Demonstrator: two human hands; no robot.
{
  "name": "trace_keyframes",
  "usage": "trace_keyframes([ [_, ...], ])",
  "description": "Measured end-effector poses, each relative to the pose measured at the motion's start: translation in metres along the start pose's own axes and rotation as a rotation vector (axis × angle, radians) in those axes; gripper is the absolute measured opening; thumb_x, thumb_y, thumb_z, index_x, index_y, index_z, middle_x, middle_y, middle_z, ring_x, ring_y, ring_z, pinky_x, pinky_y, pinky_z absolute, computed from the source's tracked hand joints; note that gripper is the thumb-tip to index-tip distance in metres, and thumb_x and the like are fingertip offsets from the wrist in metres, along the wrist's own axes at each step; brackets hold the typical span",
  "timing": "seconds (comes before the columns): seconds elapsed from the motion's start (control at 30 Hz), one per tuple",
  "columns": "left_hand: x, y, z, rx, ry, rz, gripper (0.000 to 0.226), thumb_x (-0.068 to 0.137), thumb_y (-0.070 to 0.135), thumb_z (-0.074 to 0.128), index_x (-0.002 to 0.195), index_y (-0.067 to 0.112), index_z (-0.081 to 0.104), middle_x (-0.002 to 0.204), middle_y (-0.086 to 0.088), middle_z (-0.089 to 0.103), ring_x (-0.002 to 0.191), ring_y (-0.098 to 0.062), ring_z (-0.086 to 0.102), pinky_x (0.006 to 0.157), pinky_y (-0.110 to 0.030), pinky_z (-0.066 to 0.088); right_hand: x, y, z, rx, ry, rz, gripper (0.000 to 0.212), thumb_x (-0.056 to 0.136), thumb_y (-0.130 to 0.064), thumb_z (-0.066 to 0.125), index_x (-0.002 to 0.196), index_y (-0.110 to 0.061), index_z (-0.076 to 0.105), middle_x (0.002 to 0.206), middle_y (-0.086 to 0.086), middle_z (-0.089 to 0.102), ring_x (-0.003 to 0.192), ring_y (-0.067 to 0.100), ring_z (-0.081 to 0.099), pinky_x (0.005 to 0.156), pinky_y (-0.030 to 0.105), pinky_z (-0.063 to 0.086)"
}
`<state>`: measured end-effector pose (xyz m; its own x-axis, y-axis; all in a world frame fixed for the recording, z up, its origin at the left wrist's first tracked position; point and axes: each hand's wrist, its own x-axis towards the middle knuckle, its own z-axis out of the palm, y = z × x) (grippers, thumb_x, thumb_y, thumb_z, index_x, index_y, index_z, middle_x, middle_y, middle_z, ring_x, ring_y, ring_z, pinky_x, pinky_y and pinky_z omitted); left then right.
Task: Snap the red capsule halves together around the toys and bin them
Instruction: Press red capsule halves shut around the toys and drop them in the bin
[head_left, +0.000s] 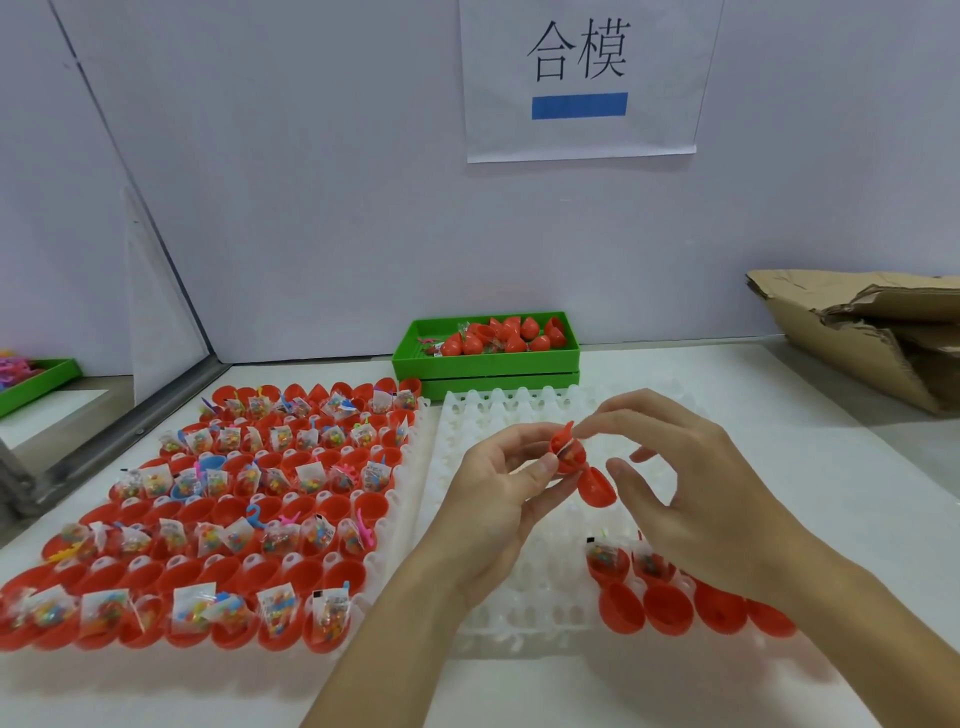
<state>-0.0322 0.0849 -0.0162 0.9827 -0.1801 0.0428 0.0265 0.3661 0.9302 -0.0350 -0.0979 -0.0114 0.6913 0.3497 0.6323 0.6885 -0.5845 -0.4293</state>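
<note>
Over tray, left hand (498, 483) pinching capsule (569, 454)

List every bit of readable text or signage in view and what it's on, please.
"合模": large black characters on the white paper sign stuck to the back wall, above a plain blue bar with no text.
Toy packets in the red capsule halves: some have small dark marks at a corner, too small and blurred to read.
Green bin, white trays, cardboard: no text visible.
</note>
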Motion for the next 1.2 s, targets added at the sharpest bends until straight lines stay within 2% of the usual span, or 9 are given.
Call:
trace_keyframes([
  [0.13, -0.002, 0.0, 0.001, 0.029, -0.019, 0.008, 0.029, 0.098, -0.011, 0.046, 0.105, 0.005, 0.07, 0.105, -0.014, 0.068, 0.096, -0.019, 0.071, 0.085, -0.028, 0.057, 0.0, 0.0, 0.001, -0.03, -0.013, 0.047, 0.056, 0.09, -0.004, 0.064, 0.134, -0.038, 0.055, 0.118, -0.025, 0.054, 0.114, -0.003, 0.051, 0.088, 0.011, 0.047],
  [0.37, -0.001, 0.001, 0.0, 0.023, -0.002, 0.028, 0.025, 0.098, -0.01, 0.047, 0.109, 0.0, 0.067, 0.111, -0.021, 0.064, 0.097, -0.023, 0.071, 0.087, -0.03, 0.058, 0.0, 0.0, 0.001, -0.057, -0.032, 0.056, 0.044, 0.09, -0.004, 0.063, 0.118, -0.038, 0.063, 0.114, -0.022, 0.055, 0.112, -0.003, 0.051, 0.086, 0.012, 0.043],
  [0.53, -0.003, 0.002, 0.002, 0.023, -0.015, 0.023, 0.029, 0.098, -0.01, 0.046, 0.111, 0.003, 0.068, 0.111, -0.019, 0.067, 0.099, -0.022, 0.071, 0.085, -0.028, 0.057, 0.0, -0.004, 0.0, -0.055, -0.036, 0.091, 0.049, 0.094, -0.006, 0.06, 0.131, -0.037, 0.06, 0.117, -0.02, 0.057, 0.111, 0.001, 0.054, 0.09, 0.017, 0.047],
  [0.63, -0.003, 0.003, 0.003, -0.03, 0.002, 0.04, 0.028, 0.098, -0.011, 0.046, 0.11, 0.002, 0.068, 0.11, -0.017, 0.068, 0.1, -0.022, 0.071, 0.084, -0.028, 0.058, 0.002, -0.008, -0.002, 0.006, 0.016, 0.181, 0.051, 0.094, -0.009, 0.061, 0.137, -0.036, 0.054, 0.113, -0.023, 0.061, 0.107, -0.001, 0.059, 0.086, 0.012, 0.05],
  [0.73, -0.003, 0.005, 0.004, -0.145, 0.02, 0.062, 0.026, 0.097, -0.01, 0.046, 0.113, -0.002, 0.064, 0.112, -0.019, 0.068, 0.101, -0.024, 0.071, 0.083, -0.027, 0.058, 0.004, -0.011, -0.006, 0.19, 0.027, 0.313, 0.035, 0.094, -0.025, 0.061, 0.127, -0.037, 0.062, 0.102, -0.021, 0.07, 0.098, -0.006, 0.064, 0.081, 0.007, 0.05],
  [0.8, -0.002, 0.005, 0.005, -0.199, 0.025, 0.087, 0.025, 0.096, -0.011, 0.046, 0.113, -0.003, 0.063, 0.111, -0.019, 0.067, 0.1, -0.023, 0.071, 0.083, -0.027, 0.058, 0.005, -0.013, -0.006, 0.357, -0.038, 0.393, 0.03, 0.091, -0.034, 0.065, 0.12, -0.04, 0.066, 0.097, -0.017, 0.075, 0.094, -0.004, 0.069, 0.081, 0.011, 0.054],
  [0.87, -0.002, 0.005, 0.005, -0.182, 0.031, 0.114, 0.024, 0.096, -0.01, 0.047, 0.112, -0.001, 0.064, 0.108, -0.016, 0.068, 0.101, -0.023, 0.071, 0.086, -0.028, 0.058, 0.006, -0.014, -0.004, 0.461, -0.062, 0.439, 0.03, 0.088, -0.032, 0.071, 0.116, -0.039, 0.068, 0.096, -0.017, 0.076, 0.091, 0.001, 0.072, 0.081, 0.018, 0.058],
  [1.0, -0.002, 0.002, 0.004, -0.019, 0.052, 0.159, 0.022, 0.095, -0.005, 0.054, 0.109, 0.007, 0.066, 0.102, -0.007, 0.072, 0.105, -0.025, 0.07, 0.09, -0.031, 0.058, 0.008, -0.015, -0.002, 0.484, 0.058, 0.457, 0.029, 0.084, -0.025, 0.076, 0.11, -0.036, 0.07, 0.088, -0.014, 0.077, 0.084, 0.006, 0.074, 0.08, 0.024, 0.058],
  [1.2, -0.002, 0.001, 0.003, 0.098, 0.05, 0.218, 0.024, 0.094, -0.008, 0.055, 0.106, 0.009, 0.067, 0.102, -0.011, 0.073, 0.1, -0.025, 0.072, 0.083, -0.025, 0.057, 0.009, -0.014, -0.003, 0.608, 0.17, 0.462, 0.025, 0.081, -0.022, 0.078, 0.102, -0.033, 0.072, 0.089, -0.011, 0.077, 0.08, 0.011, 0.075, 0.067, 0.016, 0.056],
])
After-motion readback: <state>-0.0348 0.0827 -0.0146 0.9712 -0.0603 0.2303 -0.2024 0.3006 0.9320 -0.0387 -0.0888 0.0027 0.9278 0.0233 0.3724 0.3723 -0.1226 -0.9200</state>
